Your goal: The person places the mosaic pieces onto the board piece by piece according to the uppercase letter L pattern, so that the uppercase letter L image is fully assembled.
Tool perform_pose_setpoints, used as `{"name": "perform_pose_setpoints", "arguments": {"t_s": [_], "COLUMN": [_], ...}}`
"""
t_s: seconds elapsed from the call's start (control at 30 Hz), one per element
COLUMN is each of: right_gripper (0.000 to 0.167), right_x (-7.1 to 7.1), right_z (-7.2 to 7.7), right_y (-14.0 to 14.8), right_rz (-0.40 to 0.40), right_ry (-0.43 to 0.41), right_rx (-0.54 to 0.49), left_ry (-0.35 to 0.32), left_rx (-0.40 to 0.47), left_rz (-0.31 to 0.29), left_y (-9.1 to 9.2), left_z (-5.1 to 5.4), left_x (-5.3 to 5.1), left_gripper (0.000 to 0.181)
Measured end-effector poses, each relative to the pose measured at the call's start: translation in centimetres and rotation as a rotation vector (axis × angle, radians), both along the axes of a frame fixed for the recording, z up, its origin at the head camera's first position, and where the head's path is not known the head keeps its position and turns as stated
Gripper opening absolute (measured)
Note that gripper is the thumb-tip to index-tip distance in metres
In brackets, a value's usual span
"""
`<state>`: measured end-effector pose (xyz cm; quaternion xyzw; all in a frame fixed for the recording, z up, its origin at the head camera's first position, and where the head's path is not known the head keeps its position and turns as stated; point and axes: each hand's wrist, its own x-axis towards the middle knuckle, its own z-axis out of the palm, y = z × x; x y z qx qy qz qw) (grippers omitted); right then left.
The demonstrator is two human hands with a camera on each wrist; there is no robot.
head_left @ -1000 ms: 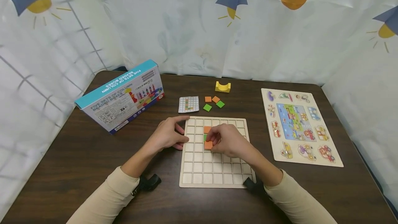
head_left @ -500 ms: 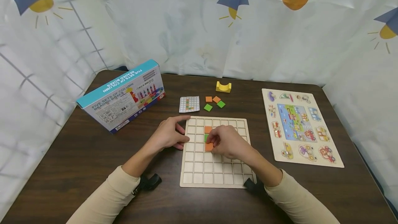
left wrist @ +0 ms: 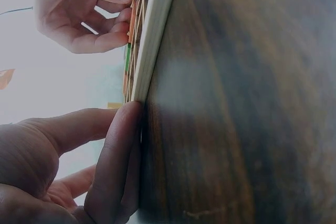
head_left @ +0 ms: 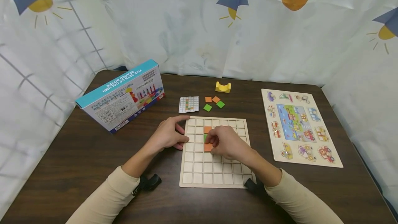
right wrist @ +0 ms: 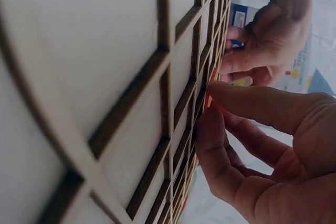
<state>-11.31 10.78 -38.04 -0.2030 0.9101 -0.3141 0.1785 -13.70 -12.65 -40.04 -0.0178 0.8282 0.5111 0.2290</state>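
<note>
A wooden grid board (head_left: pixel 217 175) lies on the table, with an orange tile (head_left: pixel 207 129), a partly covered green tile (head_left: pixel 205 138) and a lower orange tile (head_left: pixel 208 147) in one column. My right hand (head_left: pixel 228 142) pinches the lower orange tile at its cell; in the right wrist view the thumb and a finger meet at its edge. My left hand (head_left: pixel 168 132) rests against the board's left side, one finger reaching to the upper corner. In the left wrist view, its fingertips (left wrist: pixel 128 111) touch the board's edge, fairly straight.
Behind the board lie a pattern card (head_left: pixel 189 104), loose orange tiles (head_left: pixel 208 99) and green tiles (head_left: pixel 207 107), and a yellow curved block (head_left: pixel 223 87). A cardboard box (head_left: pixel 124 96) stands at the left. A picture puzzle board (head_left: pixel 298 127) lies at the right.
The lower orange tile has moved slightly toward the front of the board and sits lower in the column, the right hand moving with it. The left hand stays at the board's edge.
</note>
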Motion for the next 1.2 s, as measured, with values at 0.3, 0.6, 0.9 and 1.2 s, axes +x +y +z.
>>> {"name": "perform_pose_setpoints", "arguments": {"t_s": [0.3, 0.6, 0.9, 1.2], "right_gripper": [0.023, 0.02, 0.02, 0.02], "right_x": [0.0, -0.4, -2.0, -4.3], "right_z": [0.3, 1.4, 2.7, 2.9], "right_y": [0.1, 0.9, 2.4, 3.4], "right_rz": [0.007, 0.012, -0.013, -0.052], "right_ry": [-0.021, -0.009, -0.006, 0.017], "right_rx": [0.011, 0.008, 0.0, 0.031], "left_ry": [-0.002, 0.01, 0.004, -0.01], "left_rx": [-0.009, -0.019, -0.047, -0.063], "left_rz": [0.003, 0.003, 0.002, -0.02], "left_y": [0.1, 0.2, 0.4, 0.5], "left_z": [0.0, 0.2, 0.3, 0.6], "left_x": [0.0, 0.2, 0.1, -0.1], "left_gripper": [0.081, 0.081, 0.083, 0.082]}}
